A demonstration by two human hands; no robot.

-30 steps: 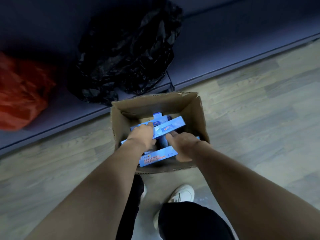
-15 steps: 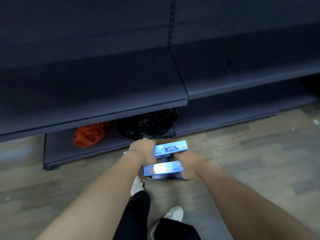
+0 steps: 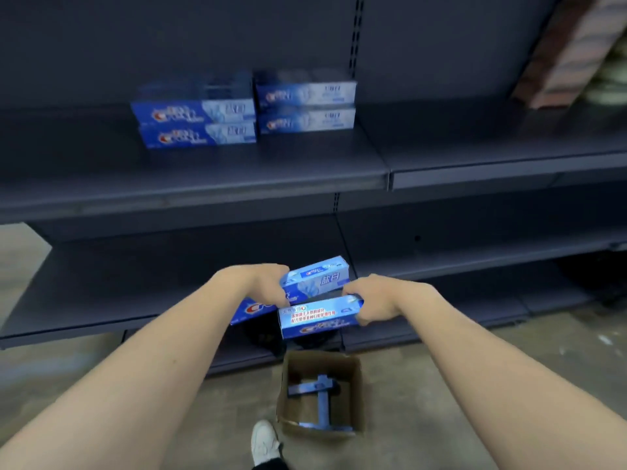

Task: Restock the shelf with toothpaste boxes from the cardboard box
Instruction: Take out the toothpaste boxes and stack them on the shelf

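toothpaste boxes (image 3: pixel 314 279), perhaps crest, "盐白": left hand (image 3: pixel 263 283) and right hand (image 3: pixel 371 300) grip one each.

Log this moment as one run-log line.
left hand: holds toothpaste box | right hand: holds second box | shelf: four boxes stacked | carton: boxes remain

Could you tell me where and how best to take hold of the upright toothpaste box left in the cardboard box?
Probably pinch the upright toothpaste box across its narrow upper end, coming straight down through the open top of the cardboard box; its walls block any sideways approach.
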